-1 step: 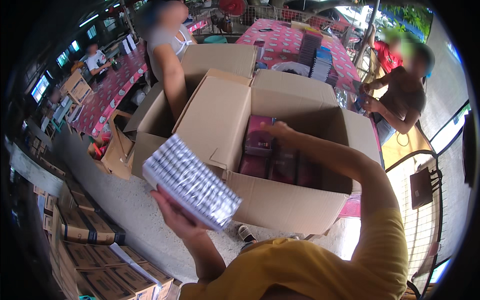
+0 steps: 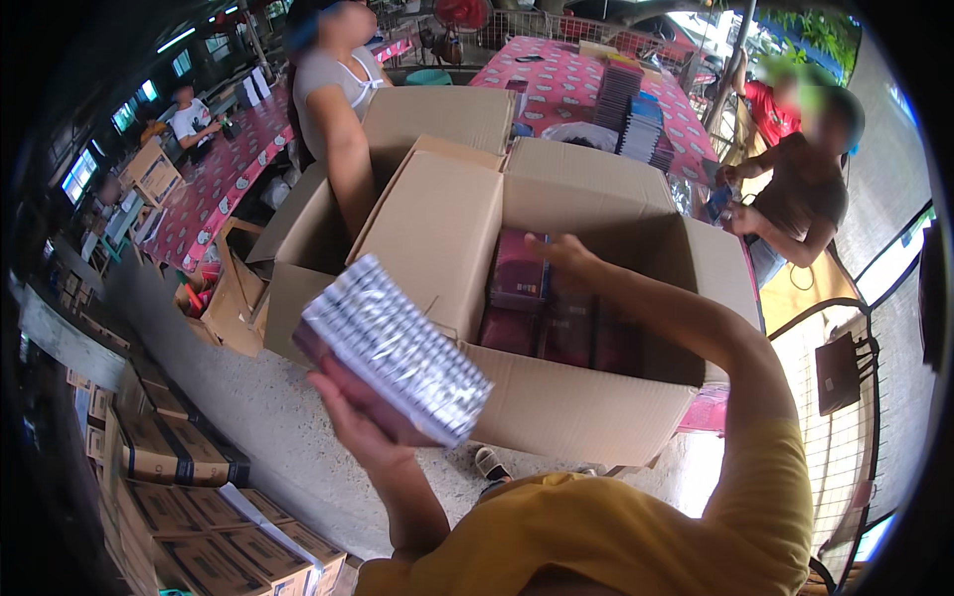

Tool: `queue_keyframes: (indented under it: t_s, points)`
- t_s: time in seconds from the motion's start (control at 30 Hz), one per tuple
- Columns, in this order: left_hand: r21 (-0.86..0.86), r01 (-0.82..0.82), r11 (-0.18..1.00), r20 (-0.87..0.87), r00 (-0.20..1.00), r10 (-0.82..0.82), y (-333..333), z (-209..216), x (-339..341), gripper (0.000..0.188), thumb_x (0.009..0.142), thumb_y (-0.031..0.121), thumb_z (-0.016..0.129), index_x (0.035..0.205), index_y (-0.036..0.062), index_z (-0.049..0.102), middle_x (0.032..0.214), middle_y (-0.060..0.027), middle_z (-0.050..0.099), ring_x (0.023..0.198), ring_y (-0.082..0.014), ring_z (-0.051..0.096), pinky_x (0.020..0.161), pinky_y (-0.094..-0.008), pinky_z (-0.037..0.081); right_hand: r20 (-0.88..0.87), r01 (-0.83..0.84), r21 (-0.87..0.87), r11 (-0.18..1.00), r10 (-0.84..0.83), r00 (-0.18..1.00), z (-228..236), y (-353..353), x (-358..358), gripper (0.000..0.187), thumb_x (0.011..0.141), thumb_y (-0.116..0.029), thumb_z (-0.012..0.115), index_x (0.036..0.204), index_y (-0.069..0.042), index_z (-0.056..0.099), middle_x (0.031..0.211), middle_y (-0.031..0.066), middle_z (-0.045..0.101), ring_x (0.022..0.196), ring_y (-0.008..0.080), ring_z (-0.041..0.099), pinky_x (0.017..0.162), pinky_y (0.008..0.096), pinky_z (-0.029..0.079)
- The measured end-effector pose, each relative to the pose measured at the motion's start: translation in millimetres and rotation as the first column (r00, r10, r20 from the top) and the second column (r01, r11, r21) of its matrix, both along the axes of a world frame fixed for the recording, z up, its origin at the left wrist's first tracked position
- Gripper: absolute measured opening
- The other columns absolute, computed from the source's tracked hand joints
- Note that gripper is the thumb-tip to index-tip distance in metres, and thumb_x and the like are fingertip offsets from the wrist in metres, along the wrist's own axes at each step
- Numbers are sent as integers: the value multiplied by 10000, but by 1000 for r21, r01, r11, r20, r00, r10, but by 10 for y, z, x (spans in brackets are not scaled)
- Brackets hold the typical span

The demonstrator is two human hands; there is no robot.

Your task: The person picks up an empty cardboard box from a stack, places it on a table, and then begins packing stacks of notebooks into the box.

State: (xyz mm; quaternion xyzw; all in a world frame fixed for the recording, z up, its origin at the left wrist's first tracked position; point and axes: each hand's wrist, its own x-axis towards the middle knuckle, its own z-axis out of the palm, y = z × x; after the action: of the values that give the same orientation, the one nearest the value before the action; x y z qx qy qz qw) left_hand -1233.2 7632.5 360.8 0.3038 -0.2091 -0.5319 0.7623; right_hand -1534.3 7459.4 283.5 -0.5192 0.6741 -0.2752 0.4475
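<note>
Left hand (image 2: 363,422) grips a shrink-wrapped pack (image 2: 393,348) from beneath, clear of the cardboard box (image 2: 586,397); right hand (image 2: 556,253) apparently presses maroon packs (image 2: 522,273) inside, grip unclear.

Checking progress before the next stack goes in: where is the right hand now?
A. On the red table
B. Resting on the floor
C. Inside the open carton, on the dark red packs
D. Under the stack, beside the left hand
C: the right hand reaches over the wall of the carton onto the dark red packs, while the left hand alone holds the stack.
</note>
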Motion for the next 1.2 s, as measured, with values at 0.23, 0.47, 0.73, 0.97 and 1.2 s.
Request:
queue_keyframes:
  t_s: [0.23,0.47,0.73,0.97,1.2]
  points:
    - [-196,490,849,690,685,-236,-691,-89,-503,994,866,716,382,1511,63,0,1547,-180,95,1403,-348,217,1120,-464,237,542,39,-379,925,188,819,1379,1251,734,793,818,-173,740,1444,-22,278,1278,143,511,1191,228,500,1000,354,412]
    - [-209,357,910,680,723,-127,-673,249,-134,1064,780,807,424,1513,87,146,1537,-172,160,1360,-369,305,1045,-509,338,520,401,148,904,-416,746,442,684,-278,627,870,-277,674,1376,-49,380,1125,123,608,831,213,660,763,353,562]
    - [-285,183,941,618,786,34,-683,134,133,881,896,659,390,1481,19,230,1517,-183,248,1319,-306,367,998,-425,381,-712,-233,-75,970,111,693,-394,478,-221,1146,771,-696,594,1467,59,85,1280,456,392,1173,567,452,1010,642,304]
    - [-299,105,948,541,837,78,-467,344,-186,1005,827,745,432,1423,-54,303,1468,-218,326,1270,-316,433,955,-403,428,-932,-352,143,925,245,266,-132,421,233,1073,822,-691,506,1427,120,150,1334,506,250,1230,582,378,1036,620,296]
    - [-566,674,475,612,730,-305,-2,345,-839,914,870,649,493,1446,-30,284,1420,-284,339,1250,-357,438,983,-439,414,-802,-632,-24,775,363,475,769,680,-327,846,851,-608,550,1398,11,364,1143,256,606,966,371,642,827,427,513]
